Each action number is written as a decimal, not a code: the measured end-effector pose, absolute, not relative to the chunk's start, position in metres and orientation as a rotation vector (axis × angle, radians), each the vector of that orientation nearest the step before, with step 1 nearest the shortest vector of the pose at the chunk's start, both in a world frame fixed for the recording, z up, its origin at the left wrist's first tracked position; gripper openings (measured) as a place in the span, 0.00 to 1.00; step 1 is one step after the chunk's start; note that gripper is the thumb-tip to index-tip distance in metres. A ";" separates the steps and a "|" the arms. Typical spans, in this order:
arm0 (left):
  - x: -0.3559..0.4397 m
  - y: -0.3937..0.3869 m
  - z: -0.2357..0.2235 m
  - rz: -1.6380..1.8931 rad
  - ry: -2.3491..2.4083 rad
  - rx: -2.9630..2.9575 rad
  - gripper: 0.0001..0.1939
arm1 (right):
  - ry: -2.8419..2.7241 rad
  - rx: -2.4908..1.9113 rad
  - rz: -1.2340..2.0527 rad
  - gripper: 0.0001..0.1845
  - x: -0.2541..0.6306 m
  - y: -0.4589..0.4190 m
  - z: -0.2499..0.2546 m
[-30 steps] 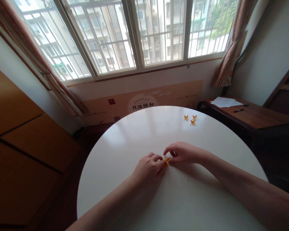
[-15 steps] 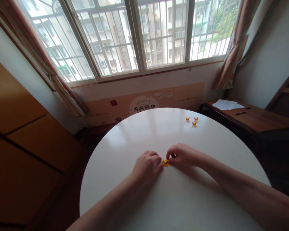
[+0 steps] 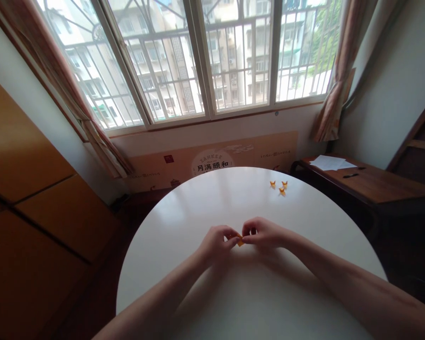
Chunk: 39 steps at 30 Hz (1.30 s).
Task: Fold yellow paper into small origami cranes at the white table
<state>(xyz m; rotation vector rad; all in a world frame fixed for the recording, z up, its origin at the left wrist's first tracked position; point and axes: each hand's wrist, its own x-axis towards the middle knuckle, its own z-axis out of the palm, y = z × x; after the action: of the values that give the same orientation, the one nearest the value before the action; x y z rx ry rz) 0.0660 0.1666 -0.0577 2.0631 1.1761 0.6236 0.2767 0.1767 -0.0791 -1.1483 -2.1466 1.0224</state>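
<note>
A small folded piece of yellow-orange paper (image 3: 240, 242) is pinched between my two hands over the middle of the white round table (image 3: 184, 208). My left hand (image 3: 219, 239) grips its left side with thumb and fingertips. On the opposite side, my right hand (image 3: 260, 232) holds the paper between thumb and index finger. Fingertips cover much of it, so its exact folded shape is hidden. Farther back on the table stand three little orange folded-paper birds (image 3: 282, 191), grouped close together.
Right of the table, a brown wooden side table (image 3: 371, 186) bears white paper sheets (image 3: 331, 163) and a dark slim object (image 3: 350, 175). Orange-brown cabinets (image 3: 49, 208) stand at the left. Beyond the table are a printed box panel (image 3: 145, 165) and a barred window.
The folded paper, flat on the table before, is now pinched upright between both hands. My left hand has turned, its thumb now showing on the paper. The camera view has tilted up slightly.
</note>
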 end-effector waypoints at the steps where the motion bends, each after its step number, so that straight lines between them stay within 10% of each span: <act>1: 0.068 0.169 -0.055 0.626 1.179 2.013 0.10 | -2.125 -1.140 1.048 0.09 0.277 0.177 -0.079; 39: 0.073 0.170 -0.065 0.927 1.138 1.666 0.16 | -1.613 -1.037 1.408 0.19 0.265 0.170 -0.075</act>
<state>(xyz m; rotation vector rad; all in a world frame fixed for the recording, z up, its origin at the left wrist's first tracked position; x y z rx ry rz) 0.0728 0.1697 -0.0653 1.6663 1.1381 0.9270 0.2648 0.1700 -0.0746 -1.0372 -1.6133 1.4077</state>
